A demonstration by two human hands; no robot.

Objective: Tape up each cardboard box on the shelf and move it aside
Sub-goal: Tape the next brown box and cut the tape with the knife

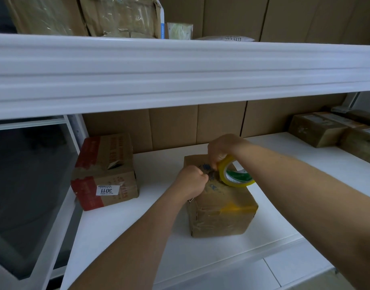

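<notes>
A small brown cardboard box [220, 212] stands in the middle of the white shelf [125, 231], with yellowish tape across its near top edge. My right hand [222, 148] grips a yellow roll of packing tape [234, 174] that stands on the box's top. My left hand [192, 181] is curled in a fist on the box's top left, pinching what looks like the tape's free end next to the roll. A second box [105, 172] with red bands and a white label reading 3011 sits at the shelf's left end.
Two taped brown boxes [326, 128] lie at the right end of the shelf. Flat cardboard sheets line the back. A white upper shelf beam [180, 74] hangs overhead, carrying wrapped parcels. A dark glass panel [27, 185] stands to the left.
</notes>
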